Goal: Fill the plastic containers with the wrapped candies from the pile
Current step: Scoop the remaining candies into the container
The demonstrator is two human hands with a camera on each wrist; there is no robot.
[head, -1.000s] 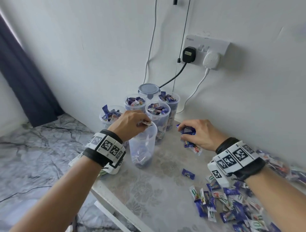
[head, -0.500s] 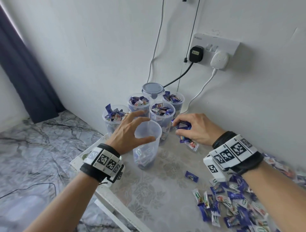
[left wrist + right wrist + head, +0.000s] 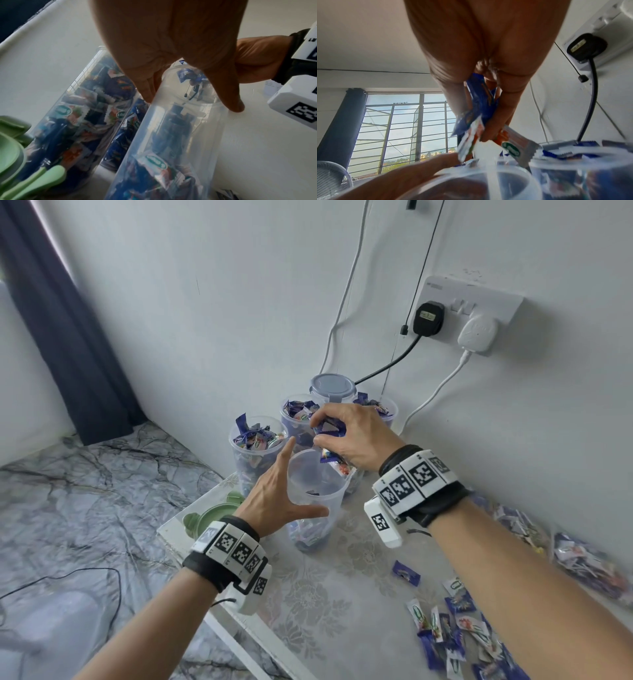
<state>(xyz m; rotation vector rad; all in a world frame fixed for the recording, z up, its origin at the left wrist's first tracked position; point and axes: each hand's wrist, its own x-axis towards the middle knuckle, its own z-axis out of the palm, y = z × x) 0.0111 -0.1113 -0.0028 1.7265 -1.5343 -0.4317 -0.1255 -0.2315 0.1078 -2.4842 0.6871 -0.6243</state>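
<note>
Fingers [image 3: 325, 419] of the right hand [image 3: 356, 440] pinched a bunch of wrapped candies [image 3: 327, 429] above the open container [image 3: 317, 501]; left hand [image 3: 277, 501] spread, bracing its wall near the table's left edge. Loose wrappers could've snagged the rim and spilled, or the light container tipped.

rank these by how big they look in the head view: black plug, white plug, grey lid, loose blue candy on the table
1. grey lid
2. white plug and black plug: near alike, unsure
3. loose blue candy
</note>
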